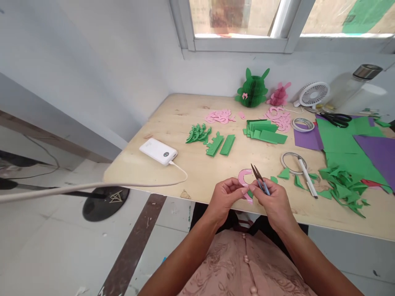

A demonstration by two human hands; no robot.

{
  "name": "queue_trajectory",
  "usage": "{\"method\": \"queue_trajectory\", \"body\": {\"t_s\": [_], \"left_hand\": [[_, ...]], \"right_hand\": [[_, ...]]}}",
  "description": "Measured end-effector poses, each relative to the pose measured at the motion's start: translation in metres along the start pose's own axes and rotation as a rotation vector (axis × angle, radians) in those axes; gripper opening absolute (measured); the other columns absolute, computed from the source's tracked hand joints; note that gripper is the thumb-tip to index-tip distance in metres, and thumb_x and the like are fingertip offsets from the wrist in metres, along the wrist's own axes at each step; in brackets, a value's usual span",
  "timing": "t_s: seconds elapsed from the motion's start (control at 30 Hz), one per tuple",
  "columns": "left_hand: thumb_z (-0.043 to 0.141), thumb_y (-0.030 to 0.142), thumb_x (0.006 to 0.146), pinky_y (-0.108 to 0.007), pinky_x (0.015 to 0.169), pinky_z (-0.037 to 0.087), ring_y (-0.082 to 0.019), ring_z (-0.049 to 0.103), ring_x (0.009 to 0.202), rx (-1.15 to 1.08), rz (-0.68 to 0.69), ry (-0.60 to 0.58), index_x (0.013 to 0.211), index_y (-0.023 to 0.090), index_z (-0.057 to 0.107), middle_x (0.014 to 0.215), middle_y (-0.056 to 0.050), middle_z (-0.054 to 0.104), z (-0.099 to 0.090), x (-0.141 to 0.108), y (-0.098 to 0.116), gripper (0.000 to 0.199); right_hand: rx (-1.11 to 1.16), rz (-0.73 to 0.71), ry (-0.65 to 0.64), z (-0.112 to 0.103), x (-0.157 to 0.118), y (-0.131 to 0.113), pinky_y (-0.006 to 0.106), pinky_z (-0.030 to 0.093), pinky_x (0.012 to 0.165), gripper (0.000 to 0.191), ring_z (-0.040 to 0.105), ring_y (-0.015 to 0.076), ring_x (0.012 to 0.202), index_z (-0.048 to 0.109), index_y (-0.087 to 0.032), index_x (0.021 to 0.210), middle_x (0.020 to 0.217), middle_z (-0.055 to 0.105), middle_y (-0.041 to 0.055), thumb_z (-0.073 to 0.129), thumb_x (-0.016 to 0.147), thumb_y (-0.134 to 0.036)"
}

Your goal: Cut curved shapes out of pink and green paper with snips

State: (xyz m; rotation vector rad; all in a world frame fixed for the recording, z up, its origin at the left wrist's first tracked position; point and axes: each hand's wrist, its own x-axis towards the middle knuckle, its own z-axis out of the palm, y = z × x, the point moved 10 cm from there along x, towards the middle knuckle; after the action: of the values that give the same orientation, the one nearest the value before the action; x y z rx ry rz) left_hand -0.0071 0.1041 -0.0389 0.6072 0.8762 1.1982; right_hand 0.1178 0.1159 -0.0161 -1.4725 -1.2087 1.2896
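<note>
Pink paper is what you have in hand: a curved pink cutout (245,177), arch-shaped, held just above the near edge of the counter (197,172). Your left hand (224,196) pinches its lower end between thumb and fingertips, and your right hand (273,201) is closed around small snips (259,181), blades pointing up and away beside the paper.

Judging from how things lie, a good share of the cutting looks done. Two lots of pink curls (219,116) and (279,117) lie farther back, and green leaf cutouts (198,133), green strips (220,144) and a stack of green pieces (265,131) sit in the middle. A finished green paper figure (252,89) and a smaller pink one (279,95) stand by the wall, so similar pieces have already been assembled.

The piece you hold seems to be mid-trim. Uncut green sheets (339,139) and purple sheets (308,137) to your right, amid green scraps (342,187), suggest more cutting could remain; tape rolls (293,162) and a white pen (307,176) lie near them. A white power bank (158,151) lies at the left.
</note>
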Motion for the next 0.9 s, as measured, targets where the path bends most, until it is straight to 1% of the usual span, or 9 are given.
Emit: {"method": "queue_trajectory", "body": {"t_s": [0.1, 0.2, 0.3, 0.47, 0.6, 0.77, 0.9], "left_hand": [[0.077, 0.026, 0.067, -0.025, 0.071, 0.048, -0.011, 0.06, 0.069, -0.022, -0.013, -0.001, 0.085, 0.013, 0.069, 0.077, -0.003, 0.068, -0.002, 0.001, 0.006, 0.023], [0.073, 0.029, 0.071, -0.026, 0.073, 0.049, -0.013, 0.061, 0.072, -0.008, -0.005, 0.002, 0.089, 0.013, 0.071, 0.079, -0.006, 0.069, -0.004, 0.004, 0.015, 0.024], [0.072, 0.031, 0.072, -0.026, 0.071, 0.049, -0.013, 0.061, 0.069, 0.034, -0.01, 0.004, 0.082, 0.011, 0.072, 0.074, -0.006, 0.068, -0.004, 0.006, 0.021, 0.022], [0.073, 0.032, 0.07, -0.025, 0.063, 0.049, -0.012, 0.059, 0.061, 0.045, -0.007, 0.054, 0.07, 0.011, 0.07, 0.066, -0.006, 0.067, -0.007, 0.01, 0.023, 0.021], [0.073, 0.031, 0.069, -0.023, 0.06, 0.048, -0.011, 0.058, 0.06, 0.045, -0.013, 0.055, 0.07, 0.011, 0.071, 0.066, -0.005, 0.067, -0.007, 0.013, 0.022, 0.02], [0.074, 0.031, 0.068, -0.024, 0.059, 0.048, -0.011, 0.057, 0.059, 0.022, -0.025, 0.064, 0.068, 0.012, 0.07, 0.065, -0.004, 0.066, -0.008, 0.016, 0.02, 0.02], [0.075, 0.031, 0.068, -0.024, 0.059, 0.048, -0.011, 0.057, 0.059, 0.016, -0.031, 0.077, 0.07, 0.012, 0.07, 0.065, -0.003, 0.065, -0.009, 0.015, 0.018, 0.021]], "right_hand": [[-0.02, 0.005, -0.005, 0.001, -0.001, 0.0, 0.024, 0.028, 0.049, 0.017, 0.035, 0.0108, 0.052, 0.059, -0.017, 0.065, 0.055, 0.047, -0.004, 0.067, 0.07, -0.032], [-0.045, 0.001, -0.043, 0.005, -0.002, 0.0, 0.024, 0.029, 0.051, 0.018, 0.036, 0.0113, 0.054, 0.058, -0.018, 0.065, 0.057, 0.048, -0.0033, 0.066, 0.072, -0.032], [-0.044, 0.003, -0.073, 0.008, -0.001, 0.002, 0.025, 0.03, 0.053, 0.017, 0.039, 0.0121, 0.058, 0.059, -0.018, 0.067, 0.061, 0.05, -0.0025, 0.066, 0.074, -0.032], [-0.048, 0.015, -0.099, 0.008, 0.001, 0.004, 0.025, 0.03, 0.053, 0.015, 0.039, 0.012, 0.057, 0.059, -0.018, 0.068, 0.059, 0.05, -0.003, 0.065, 0.075, -0.031], [-0.054, 0.026, -0.107, 0.009, 0.004, 0.004, 0.025, 0.027, 0.051, 0.016, 0.036, 0.0111, 0.054, 0.058, -0.017, 0.067, 0.056, 0.047, -0.0041, 0.064, 0.075, -0.03], [-0.059, 0.033, -0.102, 0.008, 0.006, 0.005, 0.025, 0.025, 0.051, 0.018, 0.033, 0.0107, 0.054, 0.058, -0.017, 0.067, 0.056, 0.044, -0.0045, 0.065, 0.075, -0.032], [-0.062, 0.028, -0.109, 0.007, 0.006, 0.006, 0.025, 0.026, 0.052, 0.018, 0.034, 0.011, 0.056, 0.058, -0.018, 0.066, 0.058, 0.043, -0.0043, 0.065, 0.075, -0.032]]}}
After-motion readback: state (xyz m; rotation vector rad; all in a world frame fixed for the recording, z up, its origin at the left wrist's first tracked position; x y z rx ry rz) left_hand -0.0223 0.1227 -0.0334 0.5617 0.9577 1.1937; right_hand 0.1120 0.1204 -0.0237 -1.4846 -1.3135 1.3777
